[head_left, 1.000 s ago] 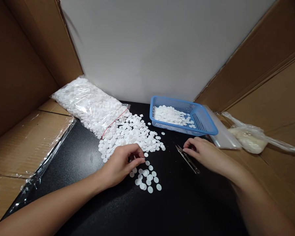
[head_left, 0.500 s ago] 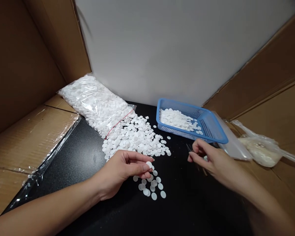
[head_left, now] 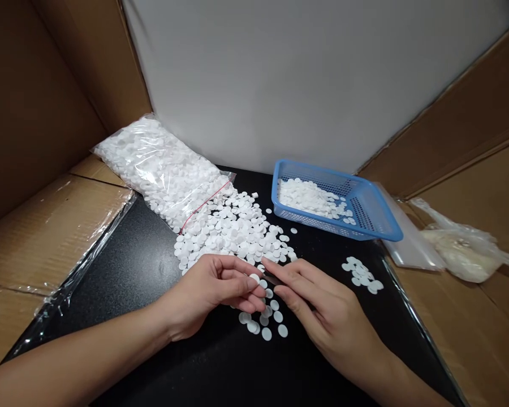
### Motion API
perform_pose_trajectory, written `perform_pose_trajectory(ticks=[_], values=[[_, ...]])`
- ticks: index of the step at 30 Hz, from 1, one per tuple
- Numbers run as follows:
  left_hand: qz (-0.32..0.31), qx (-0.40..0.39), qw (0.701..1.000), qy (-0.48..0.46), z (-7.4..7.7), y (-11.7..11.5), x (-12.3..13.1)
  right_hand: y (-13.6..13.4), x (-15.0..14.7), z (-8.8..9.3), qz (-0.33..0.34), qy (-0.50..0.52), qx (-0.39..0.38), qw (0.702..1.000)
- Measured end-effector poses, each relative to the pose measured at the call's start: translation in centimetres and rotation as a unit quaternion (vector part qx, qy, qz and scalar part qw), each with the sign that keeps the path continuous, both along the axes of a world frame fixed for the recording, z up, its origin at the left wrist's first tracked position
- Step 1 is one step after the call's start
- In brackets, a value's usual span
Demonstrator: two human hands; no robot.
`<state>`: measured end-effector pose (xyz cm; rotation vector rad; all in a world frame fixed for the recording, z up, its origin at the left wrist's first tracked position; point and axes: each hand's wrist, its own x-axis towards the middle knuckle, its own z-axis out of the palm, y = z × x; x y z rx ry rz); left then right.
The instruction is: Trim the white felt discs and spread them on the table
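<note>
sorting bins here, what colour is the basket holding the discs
Blue, clearest in the head view: the basket.

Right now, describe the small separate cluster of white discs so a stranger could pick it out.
Start at the blue basket at the back right of the black table. Just in front of its near right corner lies the small cluster. Unlike the big pile spilling from the bag, it lies alone, right of both hands.

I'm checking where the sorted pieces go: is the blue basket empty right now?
No, the blue basket holds a heap of white discs against its left end, near the white back wall.
</note>
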<state>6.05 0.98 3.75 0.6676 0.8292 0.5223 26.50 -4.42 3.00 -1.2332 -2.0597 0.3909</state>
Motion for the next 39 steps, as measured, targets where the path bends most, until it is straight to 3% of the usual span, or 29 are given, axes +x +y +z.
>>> perform_pose_trajectory(ticks=[12,39], values=[[-0.028,0.016,0.999,0.013,0.30,-0.14,-0.02,-0.36,-0.50,-0.40,0.007,-0.024,0.070,0.997],[-0.076,0.046,0.996,0.033,0.62,-0.02,-0.32,-0.35,-0.41,0.17,0.026,-0.053,0.078,0.995]])
